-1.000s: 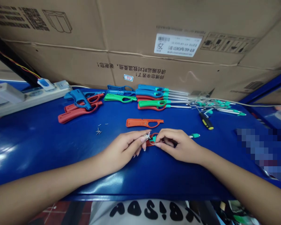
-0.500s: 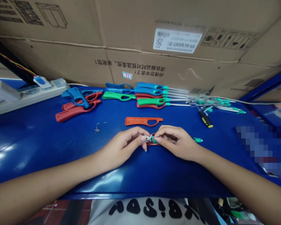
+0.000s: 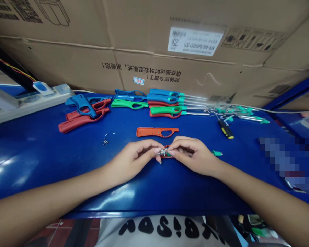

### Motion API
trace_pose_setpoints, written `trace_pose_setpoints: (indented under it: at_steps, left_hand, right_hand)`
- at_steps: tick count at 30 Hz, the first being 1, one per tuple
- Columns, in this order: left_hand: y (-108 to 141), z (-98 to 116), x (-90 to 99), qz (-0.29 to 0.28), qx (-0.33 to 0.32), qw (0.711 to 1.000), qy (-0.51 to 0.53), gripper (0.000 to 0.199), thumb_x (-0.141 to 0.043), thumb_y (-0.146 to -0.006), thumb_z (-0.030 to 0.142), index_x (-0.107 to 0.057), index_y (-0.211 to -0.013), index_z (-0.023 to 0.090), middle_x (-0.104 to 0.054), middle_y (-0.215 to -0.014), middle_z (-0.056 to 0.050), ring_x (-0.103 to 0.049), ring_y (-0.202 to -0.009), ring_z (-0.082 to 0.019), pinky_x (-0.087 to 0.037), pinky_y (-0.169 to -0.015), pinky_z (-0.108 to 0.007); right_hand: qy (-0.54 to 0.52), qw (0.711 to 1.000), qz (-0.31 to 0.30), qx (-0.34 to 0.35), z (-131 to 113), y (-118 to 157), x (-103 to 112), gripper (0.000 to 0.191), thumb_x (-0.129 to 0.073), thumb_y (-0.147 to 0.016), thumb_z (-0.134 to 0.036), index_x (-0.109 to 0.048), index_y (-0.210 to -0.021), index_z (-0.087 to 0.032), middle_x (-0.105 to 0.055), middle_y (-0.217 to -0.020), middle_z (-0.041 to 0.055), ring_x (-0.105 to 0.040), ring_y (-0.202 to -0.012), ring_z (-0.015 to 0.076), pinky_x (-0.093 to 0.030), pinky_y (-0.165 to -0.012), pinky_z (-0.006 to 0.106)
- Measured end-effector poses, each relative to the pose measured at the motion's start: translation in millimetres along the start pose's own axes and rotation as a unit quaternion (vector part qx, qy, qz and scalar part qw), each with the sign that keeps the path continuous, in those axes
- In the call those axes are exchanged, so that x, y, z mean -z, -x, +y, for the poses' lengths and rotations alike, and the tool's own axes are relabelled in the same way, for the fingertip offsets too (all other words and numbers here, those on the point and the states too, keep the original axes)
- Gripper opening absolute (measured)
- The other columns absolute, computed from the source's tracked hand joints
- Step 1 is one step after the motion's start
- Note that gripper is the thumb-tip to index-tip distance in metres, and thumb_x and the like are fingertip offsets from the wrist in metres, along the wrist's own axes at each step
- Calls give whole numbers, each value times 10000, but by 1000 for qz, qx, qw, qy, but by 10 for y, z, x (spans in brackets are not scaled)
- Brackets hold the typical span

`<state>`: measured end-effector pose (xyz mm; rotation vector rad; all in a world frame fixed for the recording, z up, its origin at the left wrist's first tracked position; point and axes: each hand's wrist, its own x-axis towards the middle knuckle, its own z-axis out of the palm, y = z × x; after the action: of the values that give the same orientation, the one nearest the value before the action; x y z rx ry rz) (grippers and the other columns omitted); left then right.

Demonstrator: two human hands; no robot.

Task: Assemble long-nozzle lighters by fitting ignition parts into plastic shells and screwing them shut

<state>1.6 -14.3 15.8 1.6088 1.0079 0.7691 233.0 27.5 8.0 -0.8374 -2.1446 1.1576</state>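
Observation:
Fingertips of my left hand (image 3: 139, 156) pinch a small clear and metallic lighter part (image 3: 162, 152). Close by, my right hand (image 3: 193, 154) closes its thumb and finger on a green piece (image 3: 168, 154) that adjoins it. Beneath both hands lies a red lighter shell half (image 3: 167, 157), mostly covered by my fingers. A green tip (image 3: 217, 153) pokes out to the right, past my right hand. An orange shell half (image 3: 157, 132) rests just beyond my fingers, hollow side up.
Assembled lighters (image 3: 164, 99) with metal tubes line the back. Blue and red shells (image 3: 84, 111) pile at left, near a power strip (image 3: 31, 103). Small metal pins (image 3: 105, 141) lie loose. A screwdriver (image 3: 226, 129) and green-ended tubes (image 3: 249, 118) sit at right. A cardboard box (image 3: 144, 44) stands behind.
The view has shifted slightly. Both hands stay at the same spot, with the small lighter part and green piece still between my fingertips.

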Motion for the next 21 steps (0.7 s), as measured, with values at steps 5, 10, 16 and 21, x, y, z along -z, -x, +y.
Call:
trace_pose_setpoints:
  at_steps: [5, 10, 16, 21]
  left_hand:
    - [-8, 4, -14, 1, 0, 1000, 4, 200, -518, -1002, 283, -660, -1078, 165, -732, -886, -36, -687, -856, -168, -531, -857, -318]
    - [-6, -15, -39, 10, 8, 1000, 25, 200, -525, -988, 296, -589, -1131, 172, -735, -852, -32, -702, -839, -176, -534, -849, -340]
    - [11, -60, -75, 26, 14, 998, 52, 242, -526, -979, 332, -546, -1156, 170, -727, -848, -39, -696, -844, -184, -523, -841, -346]
    - [9, -78, -101, 37, 17, 997, 69, 242, -531, -975, 345, -542, -1137, 166, -727, -837, -43, -695, -832, -184, -518, -838, -346]
  right_hand:
    - [5, 1000, 2, 9, -1, 2, -2, 143, -618, -954, -273, -713, -910, -176, -578, -770, 7, -445, -583, 87, -350, -525, 231]
    - [6, 1000, 5, 9, 17, 13, -17, 153, -612, -960, -293, -703, -905, -183, -608, -805, 21, -487, -619, 100, -375, -548, 240]
    - [11, 1000, 8, 14, 16, 20, -42, 139, -611, -956, -263, -685, -878, -175, -608, -799, 17, -443, -572, 80, -343, -515, 229]
    - [5, 1000, 13, 0, 13, 16, -55, 154, -610, -951, -279, -678, -858, -177, -585, -763, 3, -410, -545, 74, -324, -494, 224]
